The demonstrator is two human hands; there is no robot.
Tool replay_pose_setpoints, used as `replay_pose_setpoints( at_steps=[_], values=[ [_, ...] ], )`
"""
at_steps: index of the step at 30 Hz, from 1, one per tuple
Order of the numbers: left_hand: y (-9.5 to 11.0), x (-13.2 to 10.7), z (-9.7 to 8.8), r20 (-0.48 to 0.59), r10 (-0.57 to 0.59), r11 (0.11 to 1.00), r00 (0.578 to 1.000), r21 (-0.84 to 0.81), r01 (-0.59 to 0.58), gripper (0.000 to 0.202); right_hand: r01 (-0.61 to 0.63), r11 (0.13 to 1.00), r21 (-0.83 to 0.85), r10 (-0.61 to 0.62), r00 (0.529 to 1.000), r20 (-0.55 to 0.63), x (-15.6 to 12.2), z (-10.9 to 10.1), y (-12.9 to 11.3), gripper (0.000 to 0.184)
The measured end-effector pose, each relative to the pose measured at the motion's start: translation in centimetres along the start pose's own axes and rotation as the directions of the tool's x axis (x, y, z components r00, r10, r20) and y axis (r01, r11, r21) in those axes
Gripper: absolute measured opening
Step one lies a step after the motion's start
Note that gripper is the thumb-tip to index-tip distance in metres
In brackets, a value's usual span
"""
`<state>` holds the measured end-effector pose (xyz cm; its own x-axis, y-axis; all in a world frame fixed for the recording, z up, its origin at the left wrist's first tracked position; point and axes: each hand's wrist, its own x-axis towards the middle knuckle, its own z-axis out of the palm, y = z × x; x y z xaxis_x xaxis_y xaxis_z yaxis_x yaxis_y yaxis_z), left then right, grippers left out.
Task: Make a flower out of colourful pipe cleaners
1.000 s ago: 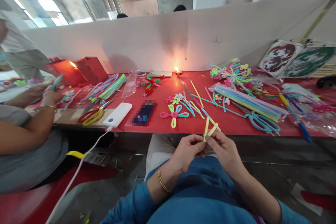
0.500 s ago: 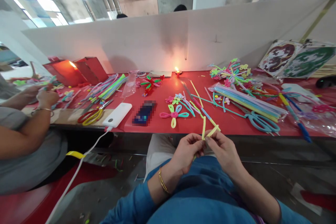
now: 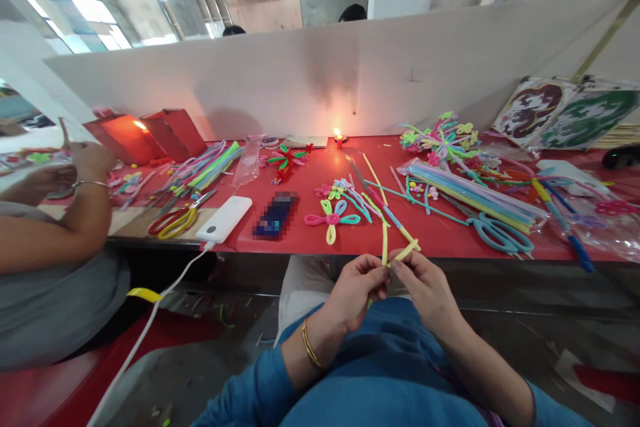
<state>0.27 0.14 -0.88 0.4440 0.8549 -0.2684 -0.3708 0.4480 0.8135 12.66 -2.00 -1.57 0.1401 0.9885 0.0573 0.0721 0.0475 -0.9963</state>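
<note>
A bent yellow pipe cleaner [image 3: 385, 243] is pinched between both my hands just in front of the table edge. My left hand [image 3: 356, 290] is closed, thumb and fingertips gripping it at the bend. Close beside it, my right hand [image 3: 427, 285] pinches the same piece, with one end sticking up toward the table. Beyond my hands lies a finished flower [image 3: 332, 219] of looped pipe cleaners in pink, yellow, blue and green. Several loose coloured stems [image 3: 393, 215] lie right behind the yellow one. Part of the yellow piece is hidden by my fingers.
A lit candle [image 3: 339, 141] burns at the back of the red table. Blue scissors [image 3: 500, 232] and bagged stems [image 3: 475, 193] lie right; a phone [image 3: 275, 215], white power bank [image 3: 224, 220] and red-yellow scissors [image 3: 175, 221] lie left. A co-worker's arm [image 3: 85, 213] is far left.
The upright end of the yellow pipe cleaner has tilted slightly left; my hands have hardly moved. The co-worker's hands at far left have shifted apart.
</note>
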Motion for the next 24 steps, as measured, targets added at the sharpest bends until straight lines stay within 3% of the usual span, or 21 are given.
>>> replay_pose_setpoints(
  at_steps=[7,21,24],
  values=[
    [0.17,-0.1,-0.08,0.034,-0.03,1.0,0.999,0.005,0.029,0.031,-0.04,0.995,0.094,0.039,0.999,0.006,-0.02,0.3,-0.28,0.023],
    [0.42,-0.01,-0.68,0.126,-0.004,0.999,0.992,0.052,-0.002,0.026,-0.041,0.996,0.073,0.037,0.997,0.062,0.02,0.38,-0.68,0.02],
    [0.45,-0.01,-0.73,0.08,0.02,0.994,0.997,0.108,-0.028,0.024,-0.037,0.999,0.003,0.037,0.998,0.044,0.2,0.21,-0.47,0.021]
  ],
)
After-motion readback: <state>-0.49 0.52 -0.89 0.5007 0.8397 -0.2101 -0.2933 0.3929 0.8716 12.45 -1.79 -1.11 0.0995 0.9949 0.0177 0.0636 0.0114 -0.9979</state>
